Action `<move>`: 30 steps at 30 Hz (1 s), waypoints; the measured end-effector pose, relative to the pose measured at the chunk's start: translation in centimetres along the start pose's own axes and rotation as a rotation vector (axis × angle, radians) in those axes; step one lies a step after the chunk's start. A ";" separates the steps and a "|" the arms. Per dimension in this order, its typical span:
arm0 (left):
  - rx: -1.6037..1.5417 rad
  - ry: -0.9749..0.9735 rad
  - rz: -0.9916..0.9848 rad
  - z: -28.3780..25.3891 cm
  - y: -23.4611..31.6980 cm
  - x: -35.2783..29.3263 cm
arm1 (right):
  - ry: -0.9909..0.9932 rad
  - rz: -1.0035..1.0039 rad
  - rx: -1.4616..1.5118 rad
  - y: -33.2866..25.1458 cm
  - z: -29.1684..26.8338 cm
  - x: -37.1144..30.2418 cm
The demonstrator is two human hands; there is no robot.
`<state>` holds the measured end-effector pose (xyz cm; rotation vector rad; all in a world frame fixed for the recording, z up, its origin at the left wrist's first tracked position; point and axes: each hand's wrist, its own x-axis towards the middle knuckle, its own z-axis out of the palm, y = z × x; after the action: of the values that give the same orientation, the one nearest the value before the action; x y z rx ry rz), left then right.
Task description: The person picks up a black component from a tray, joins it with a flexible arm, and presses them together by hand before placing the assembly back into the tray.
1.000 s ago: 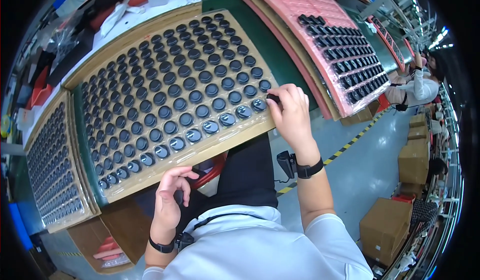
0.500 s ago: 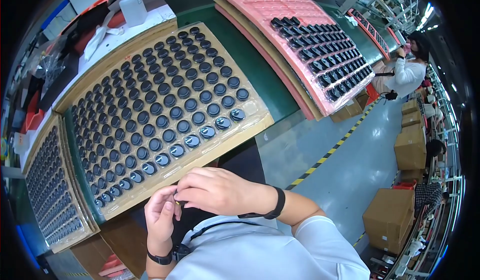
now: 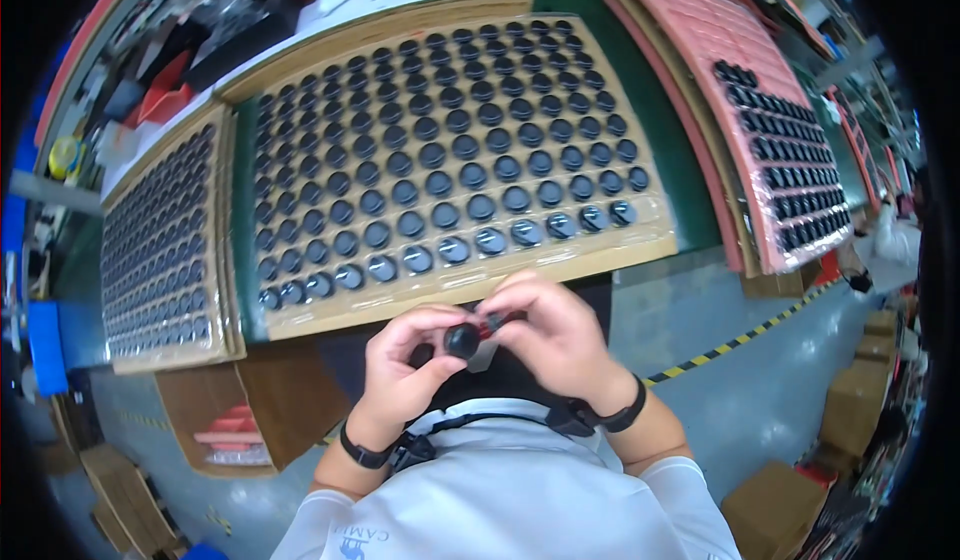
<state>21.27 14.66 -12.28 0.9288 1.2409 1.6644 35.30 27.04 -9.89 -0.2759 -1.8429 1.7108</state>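
My left hand (image 3: pixel 405 360) is closed on a black round knob-like part (image 3: pixel 462 341), held between thumb and fingers in front of my body. Another dark shape shows inside that palm, too shaded to name. Against the round part, the fingertips of my right hand (image 3: pixel 560 345) are pinched on something small, dark and reddish; its kind is too blurred to tell. Just beyond both hands lies a cardboard-backed tray (image 3: pixel 640 242) with a clear plastic liner. Rows of black round parts (image 3: pixel 475 175) sit in it, and those in the nearest row look shinier on top.
Left of the tray stands a stack of similar filled trays (image 3: pixel 228 290). On the right, a pink tray (image 3: pixel 745 35) carries rows of black parts. An open cardboard box (image 3: pixel 200 390) with pink pieces stands below at left. Yellow-black tape (image 3: pixel 730 348) marks the floor.
My view has swung to the right, so the trays appear further left-to-right shifted. My hands have parted slightly and turned, and the black round part now shows between them.
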 end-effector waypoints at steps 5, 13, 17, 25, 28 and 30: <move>-0.013 0.023 0.130 -0.2 -0.3 0.4 | 0.063 0.426 0.584 1.3 -0.2 -0.4; 0.223 0.081 0.224 -0.1 0.2 -0.1 | 0.017 0.017 -0.138 0.4 0.3 -0.4; 0.342 0.088 0.342 0.3 0.4 0.2 | -0.060 -0.163 -0.442 0.6 0.3 0.5; 0.318 0.111 0.327 0.6 0.5 0.1 | 0.165 0.213 0.384 0.6 2.3 -0.2; 0.333 0.096 0.361 0.3 0.3 0.0 | 0.015 0.027 -0.025 1.0 1.7 0.4; 0.340 0.088 0.376 0.2 0.2 0.0 | -0.061 -0.066 -0.229 1.3 1.7 0.3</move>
<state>21.42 14.74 -12.00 1.3770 1.5097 1.8273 33.86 25.97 -11.01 -0.2550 -2.0720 1.4800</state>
